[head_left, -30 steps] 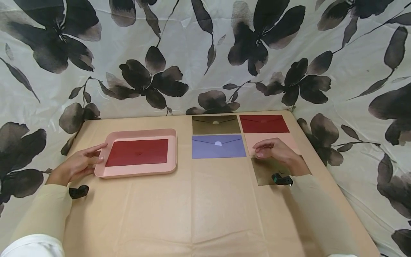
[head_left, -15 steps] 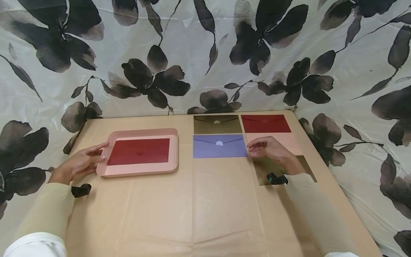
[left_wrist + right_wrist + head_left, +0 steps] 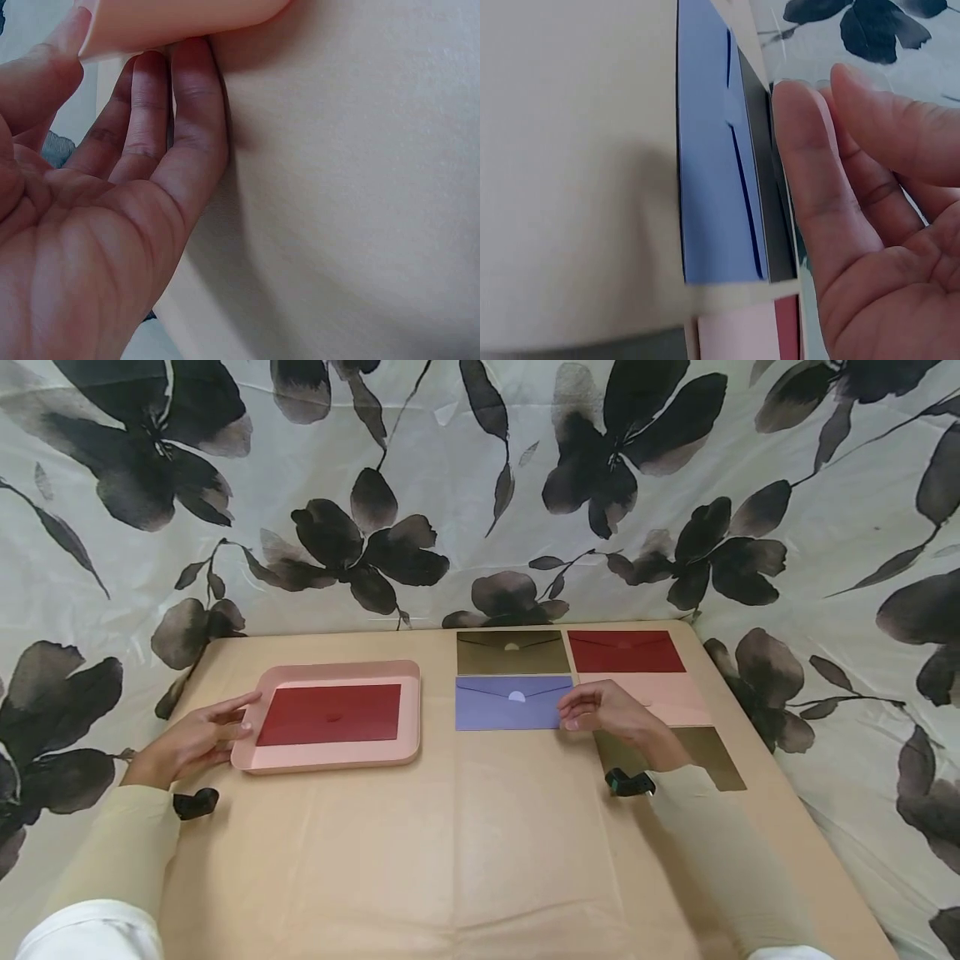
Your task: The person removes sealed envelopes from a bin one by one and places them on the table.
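Observation:
My left hand [image 3: 197, 742] grips the left rim of a pink tray [image 3: 337, 760]. In the left wrist view, the thumb lies on the rim and the fingers [image 3: 196, 112] reach under the tray. A dark red envelope [image 3: 330, 714] lies inside the tray. My right hand [image 3: 611, 714], holding nothing, hovers with loosely bent fingers over the right end of a blue envelope [image 3: 510, 703]. The right wrist view shows its thumb and fingers [image 3: 804, 135] above the envelopes, apart from the blue envelope [image 3: 712, 187].
An olive envelope [image 3: 510, 653] lies behind the blue one. To its right are a red envelope [image 3: 630, 652], a pink envelope [image 3: 675, 697] and another olive envelope [image 3: 701, 756], partly hidden by the right arm. Floral fabric [image 3: 465, 552] borders the tan tabletop [image 3: 420, 843].
My right hand has moved left, from above the pink envelope to the right end of the blue one. The left hand keeps its hold on the tray. The head view has shifted slightly.

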`<state>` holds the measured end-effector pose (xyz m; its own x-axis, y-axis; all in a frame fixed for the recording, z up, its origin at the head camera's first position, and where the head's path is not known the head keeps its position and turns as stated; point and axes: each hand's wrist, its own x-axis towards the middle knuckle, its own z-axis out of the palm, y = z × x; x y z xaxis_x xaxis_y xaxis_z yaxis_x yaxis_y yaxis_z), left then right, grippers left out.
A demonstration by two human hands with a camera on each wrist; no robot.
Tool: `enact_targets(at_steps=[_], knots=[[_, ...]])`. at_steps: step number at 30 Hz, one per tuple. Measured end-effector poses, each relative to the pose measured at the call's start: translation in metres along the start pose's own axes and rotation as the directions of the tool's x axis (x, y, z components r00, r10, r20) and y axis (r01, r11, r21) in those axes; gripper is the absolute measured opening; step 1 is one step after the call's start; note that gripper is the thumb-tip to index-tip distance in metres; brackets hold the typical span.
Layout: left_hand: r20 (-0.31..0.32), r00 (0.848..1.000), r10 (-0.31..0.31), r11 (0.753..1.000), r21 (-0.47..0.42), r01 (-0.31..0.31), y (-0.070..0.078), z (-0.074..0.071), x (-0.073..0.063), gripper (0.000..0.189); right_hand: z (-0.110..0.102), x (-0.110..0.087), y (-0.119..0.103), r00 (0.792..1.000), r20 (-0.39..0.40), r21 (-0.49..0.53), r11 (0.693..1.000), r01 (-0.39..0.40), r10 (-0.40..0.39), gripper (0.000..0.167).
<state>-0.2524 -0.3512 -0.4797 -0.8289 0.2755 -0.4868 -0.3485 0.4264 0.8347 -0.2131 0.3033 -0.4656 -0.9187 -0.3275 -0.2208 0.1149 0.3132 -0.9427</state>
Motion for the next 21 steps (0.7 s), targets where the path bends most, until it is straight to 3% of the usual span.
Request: enact_targets(at_steps=[5,14,21], knots=[[0.005,1.000,0.005,0.999,-0.047,-0.005,-0.003,-0.001,0.000,0.081,0.011,0.006,-0.006,1.000,0.006,0.017,1.000,0.014,-0.014,0.044],[0.000,1.000,-0.008,0.999,-0.043,0.008,-0.002,-0.002,-0.001,0.081,0.033,0.020,-0.012,0.999,0.022,0.000,0.999,0.047,-0.047,0.044],[-0.007,1.000,-0.009,0.999,-0.049,0.008,-0.004,-0.002,0.000,0.081,0.049,0.031,-0.017,0.996,0.042,0.041,0.997,0.071,-0.073,0.046]])
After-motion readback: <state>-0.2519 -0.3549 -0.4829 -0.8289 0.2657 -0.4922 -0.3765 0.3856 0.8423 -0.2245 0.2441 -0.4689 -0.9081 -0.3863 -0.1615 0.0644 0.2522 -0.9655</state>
